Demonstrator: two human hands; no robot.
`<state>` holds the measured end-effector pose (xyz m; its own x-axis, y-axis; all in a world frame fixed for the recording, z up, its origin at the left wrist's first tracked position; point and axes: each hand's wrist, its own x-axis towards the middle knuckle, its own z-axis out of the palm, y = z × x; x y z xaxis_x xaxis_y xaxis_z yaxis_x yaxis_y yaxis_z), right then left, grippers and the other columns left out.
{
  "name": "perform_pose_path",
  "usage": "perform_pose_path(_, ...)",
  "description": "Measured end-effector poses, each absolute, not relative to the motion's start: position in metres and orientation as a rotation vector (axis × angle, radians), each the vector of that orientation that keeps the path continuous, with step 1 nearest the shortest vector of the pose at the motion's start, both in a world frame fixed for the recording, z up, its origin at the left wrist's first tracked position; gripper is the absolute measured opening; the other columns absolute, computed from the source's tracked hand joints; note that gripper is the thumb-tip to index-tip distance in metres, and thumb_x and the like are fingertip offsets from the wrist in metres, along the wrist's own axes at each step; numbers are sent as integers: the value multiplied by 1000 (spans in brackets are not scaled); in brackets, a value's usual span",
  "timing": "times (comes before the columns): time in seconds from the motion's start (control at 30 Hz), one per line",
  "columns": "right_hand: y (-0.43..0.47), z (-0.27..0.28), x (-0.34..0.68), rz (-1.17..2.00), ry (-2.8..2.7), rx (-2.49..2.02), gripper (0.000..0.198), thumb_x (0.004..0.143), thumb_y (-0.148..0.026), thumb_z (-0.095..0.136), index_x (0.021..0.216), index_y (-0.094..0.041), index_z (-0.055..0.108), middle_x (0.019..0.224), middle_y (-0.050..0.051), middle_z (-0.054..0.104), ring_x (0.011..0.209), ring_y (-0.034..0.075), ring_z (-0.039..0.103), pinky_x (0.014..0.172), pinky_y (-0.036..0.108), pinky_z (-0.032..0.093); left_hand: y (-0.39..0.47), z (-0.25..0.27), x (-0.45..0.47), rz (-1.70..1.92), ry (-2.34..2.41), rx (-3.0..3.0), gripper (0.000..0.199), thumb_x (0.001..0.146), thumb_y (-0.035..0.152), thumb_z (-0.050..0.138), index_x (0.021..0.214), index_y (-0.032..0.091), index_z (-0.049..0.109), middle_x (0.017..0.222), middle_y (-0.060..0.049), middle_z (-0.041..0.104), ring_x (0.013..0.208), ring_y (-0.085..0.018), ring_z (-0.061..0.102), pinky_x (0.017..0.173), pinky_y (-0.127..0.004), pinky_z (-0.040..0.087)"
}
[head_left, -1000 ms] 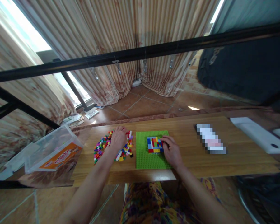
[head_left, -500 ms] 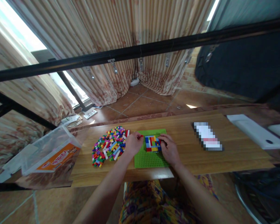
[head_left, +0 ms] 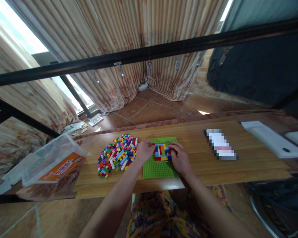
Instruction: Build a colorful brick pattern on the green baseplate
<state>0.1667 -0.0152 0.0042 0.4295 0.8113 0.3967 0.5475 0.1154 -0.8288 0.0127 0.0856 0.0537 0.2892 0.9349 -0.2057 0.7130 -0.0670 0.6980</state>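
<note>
From my remote seat I'm seeing patterned cloth (head_left: 154, 215) filling the near end of the view, with the wooden table (head_left: 225, 170) running across just past it. The green baseplate (head_left: 154, 170) is lying on the wood, and the multicoloured brick build (head_left: 163, 152) is sitting on its far half — flat, low, blocky. My right hand (head_left: 181, 160) is curling its fingers against the build's right edge; I can't tell whether they're pinching it or only resting there. My left hand (head_left: 145, 151) is pinching a small red brick (head_left: 153, 144) between thumb and fingers, right at the build's far-left corner. The loose brick pile (head_left: 118, 152) is spreading out left of the baseplate. A pixelated slab (head_left: 221, 144) is lying well to the right. A clear plastic box (head_left: 72, 142) is standing off the table's left end. Beyond — tiled floor (head_left: 149, 105), black bar (head_left: 149, 52) crossing, striped curtains (head_left: 109, 33) hanging behind.
</note>
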Motion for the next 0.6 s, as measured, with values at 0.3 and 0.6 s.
perform_pose_path(0.3,-15,3,167,284,-1244,-1564,29,85,-19,43,93,-18,71,114,13,64,105,23,61,99,45,46,91,42,15,445,1331,1639,18,77,12,63,93,12,71,54,3,62,45,-8,52,46,-18,37)
perform_pose_path(0.6,-14,1,169,257,-1271,-1565,29,85,-19,43,94,-17,71,112,14,64,104,23,61,98,45,46,88,43,14,498,1243,1502,17,77,11,66,94,12,70,51,5,59,42,-6,49,46,-17,38)
